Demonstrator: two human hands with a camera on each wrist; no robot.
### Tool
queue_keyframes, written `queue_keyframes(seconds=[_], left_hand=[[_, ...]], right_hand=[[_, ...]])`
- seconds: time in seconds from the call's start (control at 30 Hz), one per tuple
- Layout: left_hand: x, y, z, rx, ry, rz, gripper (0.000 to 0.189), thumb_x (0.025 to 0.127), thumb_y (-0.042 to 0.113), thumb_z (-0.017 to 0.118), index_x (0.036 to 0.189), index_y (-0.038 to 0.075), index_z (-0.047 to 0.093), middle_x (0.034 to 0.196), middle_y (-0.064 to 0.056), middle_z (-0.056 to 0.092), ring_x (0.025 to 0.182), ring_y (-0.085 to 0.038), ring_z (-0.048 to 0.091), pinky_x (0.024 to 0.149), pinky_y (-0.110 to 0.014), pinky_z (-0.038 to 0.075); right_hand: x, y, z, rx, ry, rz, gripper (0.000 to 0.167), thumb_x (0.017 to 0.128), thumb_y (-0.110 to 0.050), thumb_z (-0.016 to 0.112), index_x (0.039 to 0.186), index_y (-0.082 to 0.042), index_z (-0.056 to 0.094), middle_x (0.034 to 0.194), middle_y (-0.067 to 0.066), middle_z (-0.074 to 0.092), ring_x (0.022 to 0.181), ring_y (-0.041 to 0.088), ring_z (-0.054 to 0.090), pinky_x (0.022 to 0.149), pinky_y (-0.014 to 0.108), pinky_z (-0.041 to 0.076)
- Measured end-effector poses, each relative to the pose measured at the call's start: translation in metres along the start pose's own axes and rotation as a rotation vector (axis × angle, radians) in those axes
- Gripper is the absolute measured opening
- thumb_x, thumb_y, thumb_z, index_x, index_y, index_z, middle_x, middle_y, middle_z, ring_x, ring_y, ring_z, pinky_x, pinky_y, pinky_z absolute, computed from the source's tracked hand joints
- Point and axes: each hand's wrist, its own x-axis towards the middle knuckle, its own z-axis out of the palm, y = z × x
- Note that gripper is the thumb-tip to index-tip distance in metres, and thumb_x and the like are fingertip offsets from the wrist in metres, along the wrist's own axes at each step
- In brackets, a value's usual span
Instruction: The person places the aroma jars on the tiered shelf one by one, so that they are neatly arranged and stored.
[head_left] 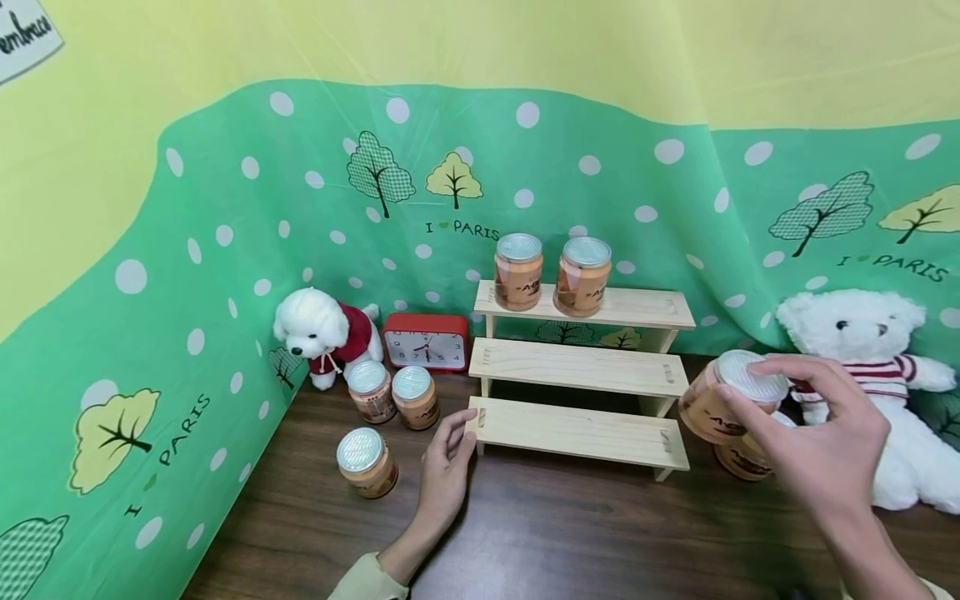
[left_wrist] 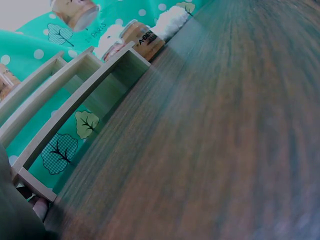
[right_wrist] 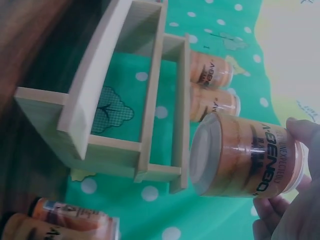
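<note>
Gripping the lower left end of the wooden rack (head_left: 577, 429), the left hand (head_left: 445, 462) rests; beyond the rack's right end, a raised jar (head_left: 708, 410) points lid upward, long axis near vertical, pinched near its lid by the right hand (head_left: 832, 425).

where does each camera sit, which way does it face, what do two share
Head: worn on the head, facing forward and down at the three-tier wooden shelf; left hand and right hand show.
Left wrist: worn there, facing low along the brown tabletop and shelf front; part of that hand shows lower left.
Right wrist: worn there, facing the held A·BENBO jar and shelf end; part of that hand shows at right.
Shared: head and right wrist both show the held jar and two jars on the shelf's top tier.
</note>
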Motion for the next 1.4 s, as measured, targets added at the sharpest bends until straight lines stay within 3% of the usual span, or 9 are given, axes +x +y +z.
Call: queue_keyframes(seconds=[0.43,0.67,0.83,0.93,1.23,1.33,1.4], left_hand=[[0.002,-0.006,-0.002,0.002,0.003,0.033,0.029,0.111,0.023,0.071,0.14,0.03,0.071,0.144,0.002,0.075,0.134,-0.021,0.07,0.106,-0.029,0.058],[0.0,0.002,-0.001,0.002,0.01,0.03,0.029,0.112,0.021,0.07,0.139,0.029,0.072,0.144,0.001,0.075,0.133,-0.017,0.071,0.105,-0.026,0.058],[-0.005,0.019,0.002,0.042,0.019,0.177,0.027,0.112,0.016,0.066,0.139,0.015,0.072,0.141,-0.015,0.075,0.127,-0.02,0.074,0.099,-0.024,0.06],[-0.007,0.023,0.003,0.068,0.021,0.227,0.028,0.113,0.014,0.064,0.14,0.01,0.071,0.14,-0.019,0.075,0.126,-0.019,0.074,0.097,-0.024,0.06],[-0.001,0.005,0.001,0.016,0.01,0.087,0.027,0.112,0.02,0.069,0.138,0.025,0.073,0.141,-0.002,0.076,0.129,-0.02,0.073,0.102,-0.026,0.059],[-0.002,0.009,0.002,0.025,0.012,0.09,0.027,0.112,0.02,0.069,0.138,0.025,0.073,0.14,-0.003,0.077,0.129,-0.018,0.073,0.101,-0.024,0.059],[-0.005,0.016,0.002,0.041,0.014,0.135,0.027,0.113,0.017,0.067,0.138,0.02,0.073,0.139,-0.009,0.077,0.127,-0.019,0.074,0.1,-0.024,0.06]], right_hand=[[0.024,0.017,0.017,-0.004,0.038,0.013,0.035,0.07,0.005,0.095,0.1,0.014,0.079,0.096,-0.027,0.073,0.098,-0.006,0.065,0.092,0.015,0.042],[0.043,0.017,0.025,-0.005,0.037,0.006,0.036,0.07,0.002,0.096,0.101,0.012,0.081,0.094,-0.028,0.073,0.097,-0.004,0.064,0.092,0.017,0.042],[0.053,0.017,0.032,-0.056,-0.014,0.023,0.034,0.072,0.0,0.097,0.102,0.009,0.082,0.094,-0.031,0.069,0.097,-0.007,0.061,0.089,0.016,0.04],[0.057,0.018,0.039,-0.083,-0.018,0.066,0.034,0.073,0.001,0.099,0.102,0.006,0.083,0.093,-0.031,0.067,0.095,-0.007,0.06,0.086,0.017,0.038],[0.067,0.025,0.059,-0.078,-0.015,0.143,0.033,0.079,-0.002,0.098,0.106,0.007,0.081,0.092,-0.026,0.067,0.074,-0.009,0.059,0.079,0.013,0.047],[0.069,0.029,0.065,-0.082,-0.006,0.162,0.034,0.08,-0.004,0.098,0.108,0.006,0.081,0.098,-0.025,0.067,0.068,-0.011,0.061,0.073,0.011,0.049],[0.07,0.032,0.068,-0.08,-0.003,0.159,0.034,0.08,-0.005,0.098,0.108,0.006,0.082,0.098,-0.024,0.067,0.068,-0.011,0.061,0.073,0.011,0.049]])
